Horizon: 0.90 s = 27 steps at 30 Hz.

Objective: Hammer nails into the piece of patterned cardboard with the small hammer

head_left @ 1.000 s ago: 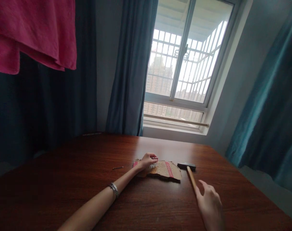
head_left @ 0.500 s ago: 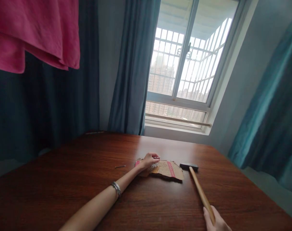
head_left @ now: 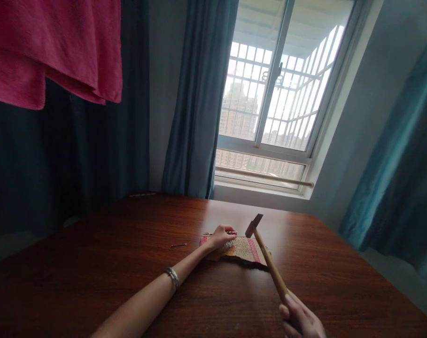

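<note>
My right hand [head_left: 299,315] is wrapped round the lower end of the wooden handle of a hammer [head_left: 272,270]. The hammer's dark head is raised off the table, just above the right part of a torn piece of corrugated cardboard [head_left: 244,249]. Many small holes and pink bands mark that cardboard. At its left part, my left hand [head_left: 220,237] is closed in a pinch. Small white and silvery bits show at and below the fingertips, too small to name. A thin dark rod [head_left: 178,245], perhaps a nail, lies to the left of the cardboard.
All this rests on a dark reddish wooden table [head_left: 213,300]. Behind it are a blue curtain [head_left: 192,117] and a barred window [head_left: 259,94]. A pink cloth [head_left: 79,51] hangs at the upper left, and another curtain [head_left: 392,155] hangs at the right.
My right hand has lifted the hammer from the table and swung its head up and left over the cardboard. The left hand stays in its place at the cardboard.
</note>
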### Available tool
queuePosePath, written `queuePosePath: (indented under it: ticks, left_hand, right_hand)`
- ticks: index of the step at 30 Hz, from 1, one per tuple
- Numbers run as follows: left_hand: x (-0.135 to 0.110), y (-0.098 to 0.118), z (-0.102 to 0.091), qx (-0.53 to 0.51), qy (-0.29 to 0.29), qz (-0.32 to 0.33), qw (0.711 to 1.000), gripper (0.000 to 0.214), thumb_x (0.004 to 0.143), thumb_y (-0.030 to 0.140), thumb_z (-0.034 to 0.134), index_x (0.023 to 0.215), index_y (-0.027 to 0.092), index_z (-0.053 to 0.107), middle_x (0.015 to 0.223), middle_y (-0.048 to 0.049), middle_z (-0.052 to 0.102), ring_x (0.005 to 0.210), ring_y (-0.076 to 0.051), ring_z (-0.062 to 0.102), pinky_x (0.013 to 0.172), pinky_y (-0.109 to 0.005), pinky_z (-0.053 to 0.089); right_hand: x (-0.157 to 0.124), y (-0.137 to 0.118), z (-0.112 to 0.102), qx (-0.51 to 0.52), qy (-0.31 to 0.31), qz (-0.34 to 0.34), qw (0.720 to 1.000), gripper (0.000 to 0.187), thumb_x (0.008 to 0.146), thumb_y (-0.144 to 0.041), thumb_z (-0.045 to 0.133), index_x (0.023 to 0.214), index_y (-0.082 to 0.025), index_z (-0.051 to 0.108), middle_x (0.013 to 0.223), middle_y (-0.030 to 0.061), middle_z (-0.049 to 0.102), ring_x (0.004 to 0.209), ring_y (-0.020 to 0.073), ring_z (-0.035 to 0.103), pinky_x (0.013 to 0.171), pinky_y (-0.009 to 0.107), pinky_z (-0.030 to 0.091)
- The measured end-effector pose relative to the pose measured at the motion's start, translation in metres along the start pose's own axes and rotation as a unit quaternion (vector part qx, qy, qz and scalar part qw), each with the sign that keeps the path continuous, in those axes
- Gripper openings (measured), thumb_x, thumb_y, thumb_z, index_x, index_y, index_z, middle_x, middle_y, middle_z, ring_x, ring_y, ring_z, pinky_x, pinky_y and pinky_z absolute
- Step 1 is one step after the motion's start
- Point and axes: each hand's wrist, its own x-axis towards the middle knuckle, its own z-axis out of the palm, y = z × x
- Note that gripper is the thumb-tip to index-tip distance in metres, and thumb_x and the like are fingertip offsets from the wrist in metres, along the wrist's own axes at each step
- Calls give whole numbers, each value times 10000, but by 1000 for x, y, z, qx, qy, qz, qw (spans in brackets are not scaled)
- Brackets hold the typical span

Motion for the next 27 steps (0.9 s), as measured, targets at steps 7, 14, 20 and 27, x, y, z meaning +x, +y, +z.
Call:
queuePosePath:
  ticks: [7,14,20,27]
  left_hand:
    - [1,-6,1,-4,0,29,1000,265,671,305,568,798,104,685,744,-35,668,708,-153,567,627,-209,399]
    - [1,-6,1,-9,-3,34,999,252,667,300,584,789,103,681,748,-40,663,719,-157,566,622,-206,392]
    - [1,-8,1,-2,-5,43,999,250,670,308,580,780,108,683,727,-34,659,708,-155,562,614,-207,386]
    - [3,-10,2,-11,-2,40,999,251,663,305,578,766,102,684,711,-32,656,685,-149,558,608,-208,391]
  right_hand:
    - [-10,-3,26,-4,-49,4,999,606,504,-488,745,989,-159,591,496,-81,436,274,-35,192,298,118,131]
    - [-11,-6,31,-17,-61,-6,998,660,491,-498,753,1025,-150,583,492,-74,445,277,-32,203,307,117,104]
    - [-11,-9,30,-43,-52,-8,998,644,514,-508,732,1037,-161,590,500,-72,445,274,-16,222,288,129,126]
    - [-11,-9,31,-39,-50,-10,998,674,502,-515,738,1046,-145,591,494,-70,441,273,-27,215,299,124,121]
